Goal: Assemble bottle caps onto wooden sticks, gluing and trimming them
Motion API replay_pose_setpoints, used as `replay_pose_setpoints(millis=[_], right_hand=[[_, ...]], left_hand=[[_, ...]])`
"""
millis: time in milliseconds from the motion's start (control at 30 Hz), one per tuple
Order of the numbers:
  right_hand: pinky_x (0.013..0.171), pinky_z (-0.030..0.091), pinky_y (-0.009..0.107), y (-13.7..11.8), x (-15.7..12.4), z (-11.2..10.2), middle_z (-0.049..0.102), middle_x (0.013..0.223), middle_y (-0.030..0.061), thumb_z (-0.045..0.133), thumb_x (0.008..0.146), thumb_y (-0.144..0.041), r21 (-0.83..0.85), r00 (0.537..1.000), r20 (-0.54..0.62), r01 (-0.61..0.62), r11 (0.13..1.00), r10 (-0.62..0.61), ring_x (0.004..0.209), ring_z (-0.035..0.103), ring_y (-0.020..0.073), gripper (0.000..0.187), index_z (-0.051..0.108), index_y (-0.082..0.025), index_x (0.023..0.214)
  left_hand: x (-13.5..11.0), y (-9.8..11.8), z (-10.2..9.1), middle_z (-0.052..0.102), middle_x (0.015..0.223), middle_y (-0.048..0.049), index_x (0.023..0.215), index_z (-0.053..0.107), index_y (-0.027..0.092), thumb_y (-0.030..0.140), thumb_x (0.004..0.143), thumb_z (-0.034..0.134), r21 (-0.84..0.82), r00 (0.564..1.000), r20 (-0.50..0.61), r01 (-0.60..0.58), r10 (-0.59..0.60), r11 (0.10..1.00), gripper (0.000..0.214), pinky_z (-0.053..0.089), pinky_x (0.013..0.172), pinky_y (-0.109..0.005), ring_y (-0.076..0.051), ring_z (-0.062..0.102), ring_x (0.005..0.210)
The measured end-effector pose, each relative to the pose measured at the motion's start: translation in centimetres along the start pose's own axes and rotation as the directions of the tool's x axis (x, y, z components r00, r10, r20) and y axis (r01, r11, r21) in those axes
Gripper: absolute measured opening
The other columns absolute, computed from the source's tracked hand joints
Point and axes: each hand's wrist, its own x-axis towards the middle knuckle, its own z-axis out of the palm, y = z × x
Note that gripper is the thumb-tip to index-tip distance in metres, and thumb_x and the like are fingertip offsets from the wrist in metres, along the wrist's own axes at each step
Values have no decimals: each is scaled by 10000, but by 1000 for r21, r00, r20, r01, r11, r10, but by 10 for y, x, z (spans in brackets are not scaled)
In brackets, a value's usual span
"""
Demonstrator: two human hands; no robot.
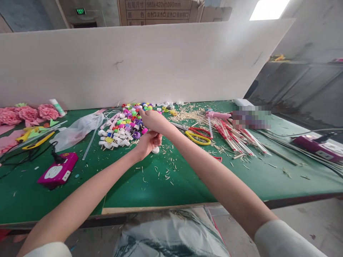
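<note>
My left hand (pixel 148 144) is over the green table with its fingers curled closed. A white bottle cap (pixel 155 150) shows at the underside of these fingers and appears to be held by them. Just beyond, my right hand (pixel 152 119) reaches over the pile of coloured bottle caps (pixel 128 123); its fingertips are mostly hidden behind the hand, so their grip is unclear. Left of my hands, white caps with short wooden sticks (pixel 115 139) lie together in a cluster.
Yellow-and-red-handled scissors (pixel 198 140), a pink glue gun (pixel 218 114) and red-and-white wrapped sticks (pixel 230 137) lie to the right. A purple power box (pixel 58 169), a clear plastic bag (pixel 77 130) and pink paper flowers (pixel 28 114) are left. A white board (pixel 134 67) stands behind.
</note>
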Motion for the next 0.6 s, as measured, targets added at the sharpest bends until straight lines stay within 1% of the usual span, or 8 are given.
replay_pose_setpoints(millis=[100, 300, 433, 600], right_hand=[[567, 412, 292, -2, -1, -1, 605, 880, 128, 99, 956, -218, 34, 1000, 1, -23, 999, 23, 688, 566, 196, 451, 467, -158, 1210], [574, 396, 315, -2, 0, -1, 601, 843, 119, 212, 899, -148, 23, 1000, -8, -14, 1000, 14, 674, 535, 208, 388, 475, -142, 1185], [562, 393, 302, -1, 1, 2, 596, 814, 107, 168, 924, -183, 38, 1000, -1, -16, 999, 16, 631, 513, 184, 393, 494, -152, 1141], [552, 390, 284, -1, -1, 4, 600, 816, 111, 160, 936, -207, 32, 999, -14, -28, 999, 29, 657, 531, 187, 415, 493, -155, 1178]], left_hand=[[0, 0, -1, 333, 496, 7, 494, 489, 128, 54, 868, 331, -2, 1000, 11, -7, 7, 1000, 412, 268, 452, -189, -75, 263, 458], [0, -1, -2, 317, 490, 13, 499, 489, 129, 71, 869, 351, 19, 1000, 16, 3, -3, 1000, 398, 272, 453, -182, -75, 261, 460], [1, -2, -2, 335, 493, 9, 499, 485, 128, 67, 856, 359, 14, 1000, 11, -2, 2, 1000, 383, 272, 451, -182, -73, 268, 457], [2, -4, -4, 321, 473, 16, 491, 473, 133, 62, 848, 376, 23, 1000, 20, -2, 2, 1000, 377, 272, 448, -183, -72, 276, 447]])
